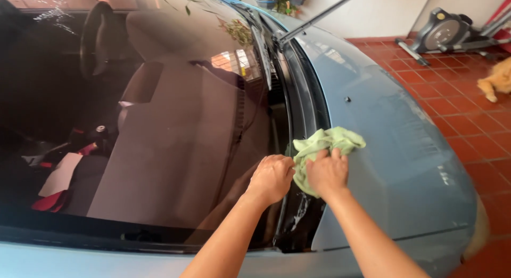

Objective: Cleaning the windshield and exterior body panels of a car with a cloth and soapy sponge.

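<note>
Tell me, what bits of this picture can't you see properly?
All in the head view:
- Orange animal: cut off by the right edge; kind unclear.
- Left hand fingers: curled under, so what they touch is hidden.
- Green cloth: its lower part is covered by the right hand.
- Car interior: blurred by reflections on the windscreen.
- Raised wiper: tip cut off by the top edge.

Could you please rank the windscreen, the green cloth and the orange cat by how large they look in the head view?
1. windscreen
2. green cloth
3. orange cat, cut off by the frame edge and farther away, so unsure
</note>
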